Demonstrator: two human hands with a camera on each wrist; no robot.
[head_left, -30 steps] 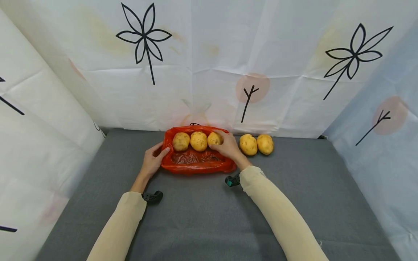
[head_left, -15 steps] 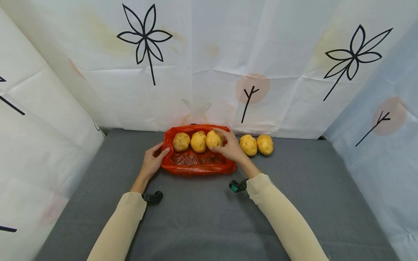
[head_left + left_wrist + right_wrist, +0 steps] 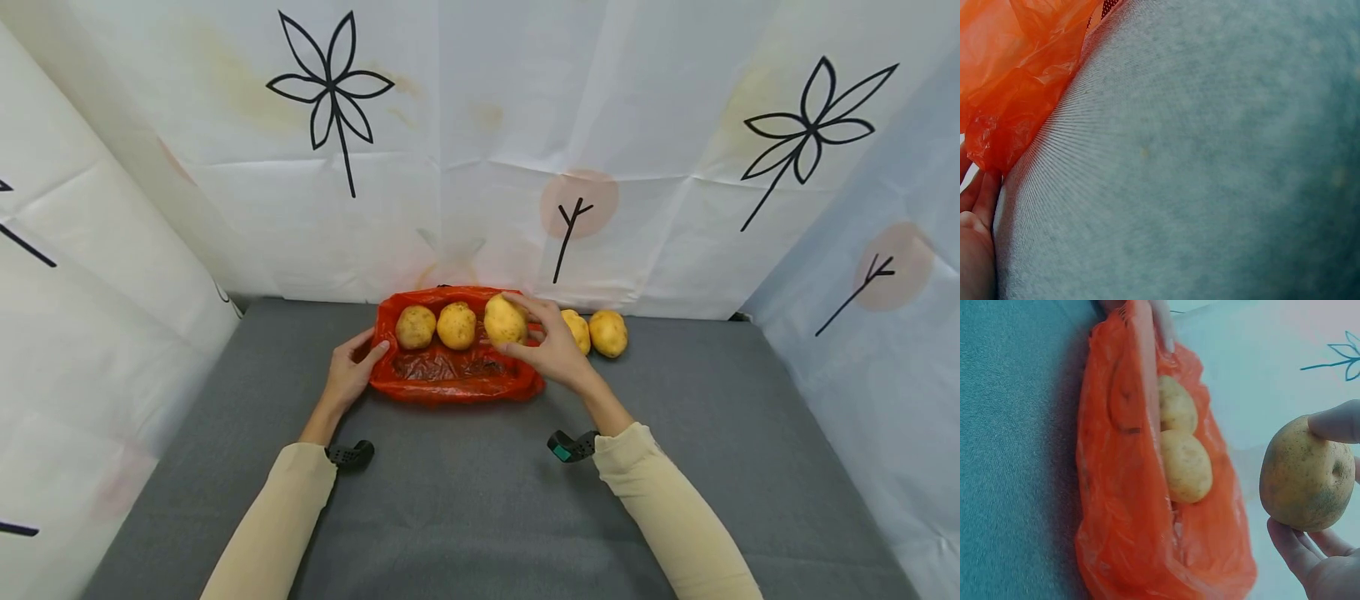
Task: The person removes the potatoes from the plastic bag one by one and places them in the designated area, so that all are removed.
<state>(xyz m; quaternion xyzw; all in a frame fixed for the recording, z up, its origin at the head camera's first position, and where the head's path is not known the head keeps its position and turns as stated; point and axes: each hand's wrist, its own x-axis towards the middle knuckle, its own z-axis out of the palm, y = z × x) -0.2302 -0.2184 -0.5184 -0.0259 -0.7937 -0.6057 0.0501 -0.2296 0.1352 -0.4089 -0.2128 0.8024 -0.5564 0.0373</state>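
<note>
A red plastic bag (image 3: 453,388) lies spread open on the grey table, with two potatoes (image 3: 416,327) side by side in its back left part. At the bag's left end my left hand (image 3: 347,373) grips the rim, thumb on the inner side. In the left wrist view its fingers (image 3: 986,194) touch the orange-looking plastic (image 3: 1029,87). Over the bag's right end, my right hand (image 3: 557,346) holds a third potato (image 3: 505,319) between thumb and fingers. In the right wrist view this potato (image 3: 1304,478) is raised clear of the bag (image 3: 1122,506).
Two more potatoes (image 3: 608,333) sit on the table (image 3: 450,500) just right of the bag, one partly hidden behind my right hand. White cloth walls (image 3: 487,125) with plant drawings enclose the back and sides. A black wrist device (image 3: 573,447) hangs below each wrist.
My right hand has lifted the rightmost potato up from the bag and moved it a little right. My left hand stays at the bag's left rim.
</note>
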